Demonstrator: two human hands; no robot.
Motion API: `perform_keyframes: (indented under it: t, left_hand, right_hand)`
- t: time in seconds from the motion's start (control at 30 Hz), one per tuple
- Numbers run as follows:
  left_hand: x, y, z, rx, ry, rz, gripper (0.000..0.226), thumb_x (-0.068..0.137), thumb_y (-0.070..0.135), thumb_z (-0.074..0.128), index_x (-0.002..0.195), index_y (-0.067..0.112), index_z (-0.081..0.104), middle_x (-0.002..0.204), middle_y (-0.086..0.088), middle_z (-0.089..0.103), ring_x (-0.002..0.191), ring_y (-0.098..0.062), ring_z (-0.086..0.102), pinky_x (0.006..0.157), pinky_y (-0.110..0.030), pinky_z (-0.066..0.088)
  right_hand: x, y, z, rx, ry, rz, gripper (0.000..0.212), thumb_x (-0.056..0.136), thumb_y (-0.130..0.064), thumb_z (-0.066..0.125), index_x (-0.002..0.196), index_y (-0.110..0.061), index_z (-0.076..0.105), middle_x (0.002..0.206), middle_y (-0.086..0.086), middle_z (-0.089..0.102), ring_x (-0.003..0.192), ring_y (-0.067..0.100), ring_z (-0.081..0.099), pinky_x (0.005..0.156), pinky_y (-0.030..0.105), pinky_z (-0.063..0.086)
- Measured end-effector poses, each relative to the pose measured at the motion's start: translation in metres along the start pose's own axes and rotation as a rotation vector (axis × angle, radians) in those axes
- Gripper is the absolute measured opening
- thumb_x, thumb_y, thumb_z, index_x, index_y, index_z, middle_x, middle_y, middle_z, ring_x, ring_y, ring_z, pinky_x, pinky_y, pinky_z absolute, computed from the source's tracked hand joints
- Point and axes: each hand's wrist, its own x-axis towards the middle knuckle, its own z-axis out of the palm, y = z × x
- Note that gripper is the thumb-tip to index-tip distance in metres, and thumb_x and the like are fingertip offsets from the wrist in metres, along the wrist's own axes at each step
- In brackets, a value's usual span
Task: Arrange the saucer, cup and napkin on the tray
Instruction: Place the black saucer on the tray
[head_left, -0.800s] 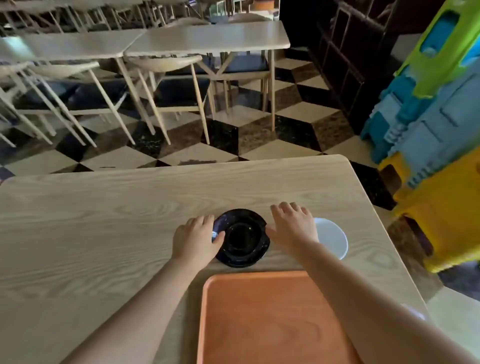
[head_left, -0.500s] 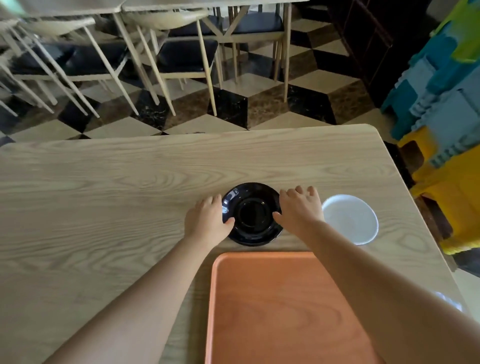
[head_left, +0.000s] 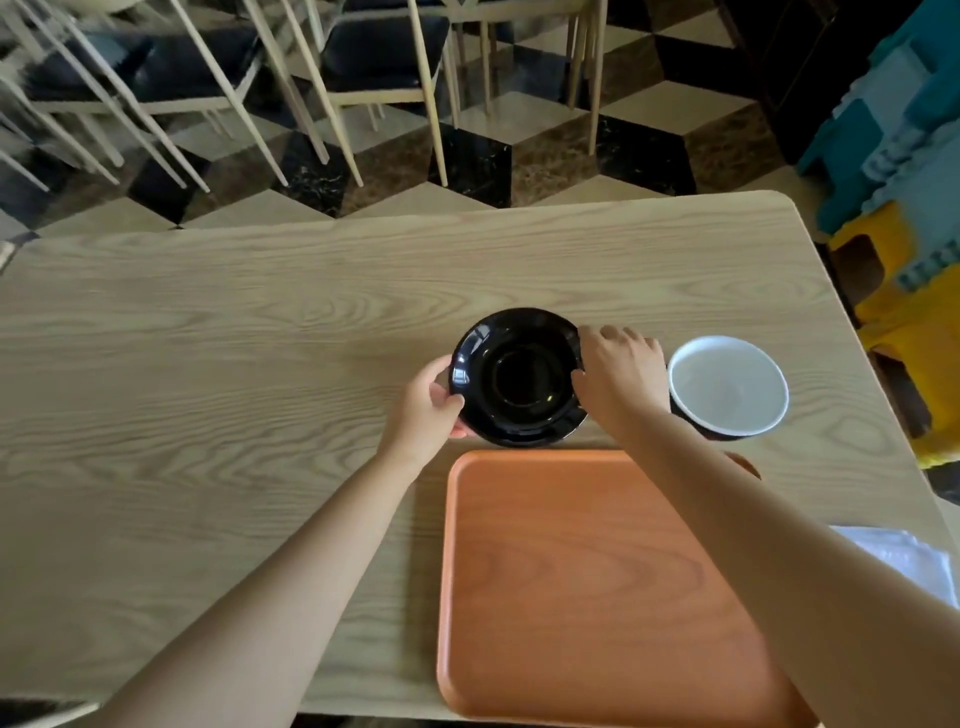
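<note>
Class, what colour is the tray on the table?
Orange, with a wood-grain look; the tray shows clearly in the head view.

The fingertips of the left hand (head_left: 431, 402) are hidden under the left rim of the black saucer (head_left: 519, 376), and the part of the rim held by the right hand (head_left: 621, 371) is covered by that hand. Just right of that grip, the near left edge of the white cup (head_left: 727, 384) is masked by the right wrist. Nearer than the grip, the orange tray (head_left: 571, 597) is crossed by the right forearm and cut off by the bottom edge, and the napkin (head_left: 906, 558) is partly hidden and blurred.
</note>
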Motion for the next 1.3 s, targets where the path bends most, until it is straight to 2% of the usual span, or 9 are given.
perform_keyframes:
  t: [0.17, 0.3, 0.37, 0.57, 0.67, 0.77, 0.93, 1.1, 1.3]
  left_hand:
    - [-0.043, 0.001, -0.023, -0.158, -0.100, -0.032, 0.051, 0.091, -0.006, 0.044, 0.132, 0.024, 0.044, 0.078, -0.005, 0.056, 0.048, -0.007, 0.061, 0.054, -0.023, 0.056]
    - [-0.071, -0.018, -0.032, -0.073, -0.123, -0.039, 0.054, 0.089, -0.005, 0.049, 0.132, 0.028, 0.043, 0.077, -0.007, 0.057, 0.054, -0.011, 0.062, 0.056, -0.022, 0.056]
    - [-0.080, -0.031, -0.031, -0.046, -0.126, -0.055, 0.054, 0.088, -0.005, 0.051, 0.132, 0.025, 0.045, 0.078, -0.008, 0.056, 0.055, -0.014, 0.063, 0.055, -0.024, 0.056]
    - [-0.098, -0.056, -0.023, 0.025, -0.145, -0.069, 0.054, 0.085, -0.005, 0.054, 0.130, 0.026, 0.050, 0.076, 0.000, 0.052, 0.055, -0.022, 0.063, 0.054, -0.025, 0.055]
    - [-0.103, -0.060, -0.023, 0.073, -0.153, -0.072, 0.054, 0.086, -0.002, 0.056, 0.131, 0.027, 0.049, 0.081, -0.001, 0.056, 0.061, -0.028, 0.069, 0.057, -0.028, 0.056]
    - [-0.107, -0.059, -0.021, 0.086, -0.167, -0.077, 0.053, 0.087, 0.001, 0.056, 0.131, 0.028, 0.047, 0.087, -0.003, 0.061, 0.060, -0.022, 0.070, 0.059, -0.030, 0.057]
    - [-0.109, -0.057, -0.021, 0.098, -0.167, -0.104, 0.052, 0.087, 0.003, 0.058, 0.132, 0.026, 0.047, 0.090, -0.002, 0.062, 0.057, -0.019, 0.070, 0.056, -0.026, 0.056]
    - [-0.104, -0.057, -0.025, 0.132, -0.184, -0.115, 0.052, 0.087, 0.005, 0.059, 0.133, 0.025, 0.046, 0.091, -0.005, 0.064, 0.058, -0.019, 0.071, 0.056, -0.025, 0.055]
    - [-0.102, -0.057, -0.025, 0.195, -0.177, -0.073, 0.052, 0.084, 0.002, 0.060, 0.131, 0.021, 0.050, 0.080, -0.003, 0.068, 0.057, -0.017, 0.070, 0.061, -0.027, 0.056]
  right_hand:
    - [-0.043, -0.006, -0.015, 0.567, 0.048, 0.138, 0.039, 0.076, 0.001, 0.051, 0.111, -0.014, 0.063, 0.100, 0.010, 0.064, 0.092, 0.030, 0.057, 0.070, 0.027, 0.039]
    - [-0.085, -0.005, -0.017, 0.772, -0.069, 0.241, 0.042, 0.075, 0.002, 0.056, 0.108, -0.023, 0.066, 0.092, -0.005, 0.066, 0.071, 0.010, 0.061, 0.067, 0.020, 0.040]
    - [-0.104, -0.003, -0.005, 0.823, -0.090, 0.317, 0.043, 0.074, 0.003, 0.058, 0.107, -0.023, 0.066, 0.091, -0.007, 0.067, 0.070, 0.008, 0.061, 0.068, 0.019, 0.045]
    - [-0.142, 0.001, 0.017, 1.056, -0.135, 0.478, 0.046, 0.074, 0.009, 0.054, 0.089, -0.034, 0.065, 0.090, 0.000, 0.067, 0.068, 0.024, 0.068, 0.060, 0.044, 0.060]
    - [-0.149, 0.004, 0.019, 1.096, -0.153, 0.487, 0.050, 0.076, 0.012, 0.051, 0.088, -0.035, 0.063, 0.091, 0.002, 0.066, 0.071, 0.025, 0.069, 0.058, 0.038, 0.059]
    - [-0.152, 0.006, 0.021, 1.081, -0.160, 0.482, 0.047, 0.076, 0.012, 0.050, 0.098, -0.027, 0.065, 0.094, 0.003, 0.068, 0.075, 0.024, 0.069, 0.056, 0.034, 0.059]
    - [-0.154, 0.008, 0.028, 1.077, -0.191, 0.512, 0.045, 0.077, 0.010, 0.048, 0.104, -0.020, 0.066, 0.099, 0.005, 0.068, 0.076, 0.023, 0.070, 0.062, 0.042, 0.061]
    - [-0.152, 0.004, 0.029, 1.076, -0.180, 0.521, 0.044, 0.079, 0.009, 0.048, 0.105, -0.022, 0.065, 0.097, 0.004, 0.067, 0.074, 0.022, 0.069, 0.057, 0.033, 0.060]
    - [-0.157, 0.007, 0.038, 1.035, -0.185, 0.500, 0.045, 0.083, 0.005, 0.050, 0.118, -0.022, 0.060, 0.101, 0.010, 0.065, 0.089, 0.028, 0.065, 0.066, 0.040, 0.061]
